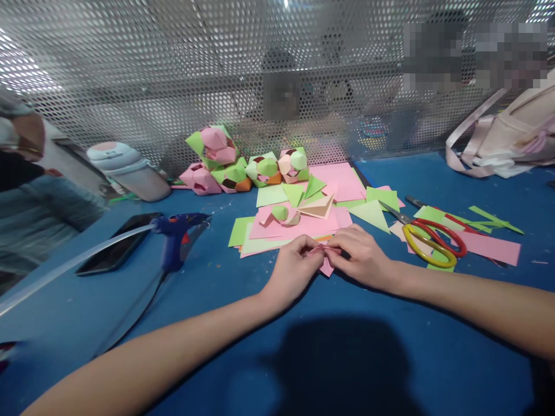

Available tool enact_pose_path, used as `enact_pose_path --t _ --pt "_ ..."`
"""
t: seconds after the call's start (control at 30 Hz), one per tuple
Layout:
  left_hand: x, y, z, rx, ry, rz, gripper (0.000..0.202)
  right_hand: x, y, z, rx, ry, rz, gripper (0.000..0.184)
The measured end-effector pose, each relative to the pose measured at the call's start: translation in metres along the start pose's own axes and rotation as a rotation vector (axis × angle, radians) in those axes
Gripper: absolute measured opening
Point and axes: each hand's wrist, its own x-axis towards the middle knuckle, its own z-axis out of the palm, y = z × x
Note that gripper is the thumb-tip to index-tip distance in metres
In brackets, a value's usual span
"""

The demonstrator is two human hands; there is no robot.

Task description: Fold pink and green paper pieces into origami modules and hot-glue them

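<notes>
Between my two hands is a small folded piece of pink paper (327, 267), its lower corner pointing toward me. My left hand (295, 263) pinches it with thumb and fingers from the left. From the right, my right hand (362, 254) pinches the same paper, the two thumbs nearly meeting. Parts of the folds are hidden by my fingers. Just beyond my hands lies a stack of pink and green paper sheets (299, 227). Resting on the stack are a curled pink and green piece (280, 215) and a peach folded piece (318, 206).
Several folded paper modules (234, 173) stand by the perforated metal screen (173, 75). Scissors with red and yellow handles (429, 237) lie among paper scraps at right. At left are a blue glue gun (176, 237), a phone (117, 245), a tumbler (130, 170) and a person (47, 202). A bag (507, 133) sits far right.
</notes>
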Motion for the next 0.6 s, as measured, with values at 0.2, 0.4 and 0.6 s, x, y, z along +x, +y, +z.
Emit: enact_pose_path --t 0.2,0.4,0.6 --pt "0.0023 -0.0021 -0.0011 -0.107 0.091 -0.066 0.01 0.0044 -0.0033 -0.002 0.028 -0.041 0.134 0.011" --pt "0.0016 -0.0012 0.0013 -0.2 -0.003 -0.123 0.018 0.0022 0.0006 0.0008 0.056 0.002 0.172 0.02" --pt "0.0026 -0.0023 0.0012 -0.2 0.014 -0.108 0.021 0.0039 -0.0025 -0.0019 0.132 -0.01 0.179 0.014"
